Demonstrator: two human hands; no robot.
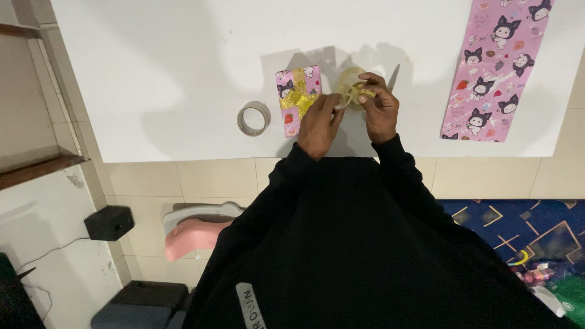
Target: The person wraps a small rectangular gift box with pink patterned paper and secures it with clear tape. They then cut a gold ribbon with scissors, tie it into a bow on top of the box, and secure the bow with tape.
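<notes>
Both hands over the white table (170, 73), working gold ribbon just right of the small wrapped gift box (298, 91). Box: pink cartoon-print paper, gold ribbon bow (297, 96) tied on top, sitting flat on the table. Left hand (319, 125) sits at the box's lower right corner, fingers drawn together, tips pinching a strand of ribbon that runs across to the other hand. Right hand (379, 106) is further right of the box, fingers curled and clamped on a loose coil of gold ribbon (352, 90) held just above the tabletop. Thin grey blade-like tool (393, 77) pokes out behind the right hand, can't tell exactly what it is. Roll of clear tape (253, 118) lies flat just left of the box, not touching it. Sheet of matching pink wrapping paper (496, 67) lies well to the right of the box, near the table's right edge. Black sleeves on both arms.
</notes>
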